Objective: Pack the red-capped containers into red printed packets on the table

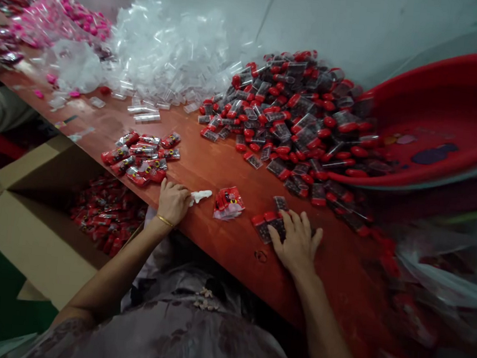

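Observation:
My left hand [173,202] is closed at the table's front edge, pinching a crumpled white piece like tissue or cloth [201,196]. To its right lies a small stack of printed red plastic packets [228,201]. My right hand [299,241] has its fingers spread, touching a few small clear containers with dark contents and red caps [262,227]; its fingertips partly cover them. Behind it rises a big heap of the same red-capped containers [285,116]. Several wrapped red packs [142,156] lie in a group beyond my left hand.
A cardboard box [41,240] full of wrapped red packs stands below the table at left. Clear plastic tubes [166,50] are piled by the wall, with pink pieces [64,16] farther left. A red basin [440,118] tilts at right. Another person's sleeve [4,111] shows at left.

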`<state>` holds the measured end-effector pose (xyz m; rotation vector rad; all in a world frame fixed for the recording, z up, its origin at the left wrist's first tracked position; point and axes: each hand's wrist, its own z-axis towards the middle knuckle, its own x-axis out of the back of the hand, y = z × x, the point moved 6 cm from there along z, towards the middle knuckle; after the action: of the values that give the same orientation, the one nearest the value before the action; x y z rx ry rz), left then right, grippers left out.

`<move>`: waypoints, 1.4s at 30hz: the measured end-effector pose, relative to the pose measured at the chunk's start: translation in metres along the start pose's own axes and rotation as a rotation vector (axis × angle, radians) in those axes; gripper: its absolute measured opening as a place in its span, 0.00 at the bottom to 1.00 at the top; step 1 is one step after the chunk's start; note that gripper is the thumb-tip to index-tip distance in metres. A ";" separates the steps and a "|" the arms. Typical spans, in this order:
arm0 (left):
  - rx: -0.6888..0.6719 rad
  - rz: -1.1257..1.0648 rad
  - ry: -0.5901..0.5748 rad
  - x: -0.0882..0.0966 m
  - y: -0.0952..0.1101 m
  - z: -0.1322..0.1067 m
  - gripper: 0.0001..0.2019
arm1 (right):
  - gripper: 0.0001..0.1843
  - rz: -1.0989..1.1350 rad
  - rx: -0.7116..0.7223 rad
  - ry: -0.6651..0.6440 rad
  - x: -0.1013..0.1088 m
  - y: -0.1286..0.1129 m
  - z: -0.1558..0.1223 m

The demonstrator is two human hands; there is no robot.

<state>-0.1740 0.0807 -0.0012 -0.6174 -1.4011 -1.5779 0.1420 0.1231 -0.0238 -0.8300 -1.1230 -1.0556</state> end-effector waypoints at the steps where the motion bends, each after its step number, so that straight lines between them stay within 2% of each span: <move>1: 0.008 -0.005 0.021 0.001 0.002 -0.002 0.10 | 0.25 0.004 0.003 0.015 0.001 0.000 -0.005; 3: 0.015 -0.035 0.077 0.004 0.009 -0.007 0.10 | 0.26 0.009 0.011 0.050 0.001 0.001 -0.012; 5: -0.018 -0.066 0.095 0.002 0.026 -0.009 0.11 | 0.27 0.011 0.017 0.091 0.000 0.001 -0.017; 9: -0.170 -0.026 -0.019 -0.021 0.070 -0.004 0.17 | 0.31 0.041 0.005 0.213 0.003 0.006 -0.022; 11: -0.193 0.038 -0.075 -0.036 0.084 0.002 0.17 | 0.32 0.070 0.013 0.283 0.006 0.009 -0.024; 15: -0.134 0.122 -0.203 -0.056 0.087 0.012 0.14 | 0.29 0.108 0.031 0.350 0.008 0.012 -0.027; 19: -0.081 0.138 -0.267 -0.057 0.086 0.014 0.11 | 0.27 0.136 0.033 0.347 0.005 0.013 -0.026; 23: -0.069 0.116 -0.268 -0.053 0.087 0.015 0.09 | 0.24 0.128 0.041 0.366 0.005 0.013 -0.025; 27: -0.080 0.049 -0.184 -0.045 0.085 0.010 0.10 | 0.19 0.138 0.048 0.453 0.023 0.009 -0.029; 30: -0.101 0.003 -0.034 -0.033 0.087 0.000 0.10 | 0.16 0.344 -0.002 0.441 0.040 -0.004 -0.029; 33: -0.153 -0.029 0.095 -0.020 0.099 -0.012 0.10 | 0.19 0.775 -0.093 0.266 0.042 -0.034 -0.017; 35: -0.220 -0.042 0.124 -0.015 0.111 -0.020 0.09 | 0.20 1.019 -0.159 0.125 0.036 -0.059 -0.007; 38: -0.284 -0.108 0.129 -0.011 0.120 -0.028 0.09 | 0.18 1.183 -0.243 0.070 0.029 -0.085 0.003; 40: -0.221 -0.245 0.139 -0.010 0.114 -0.031 0.10 | 0.16 1.236 -0.288 0.094 0.025 -0.090 0.003; 42: -0.061 -0.497 0.120 -0.014 0.102 -0.033 0.15 | 0.16 1.275 -0.322 0.118 0.021 -0.089 -0.001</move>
<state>-0.0730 0.0590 0.0303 -0.2066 -1.4917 -2.0143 0.0590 0.0902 -0.0026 -1.4182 -0.1508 -0.1743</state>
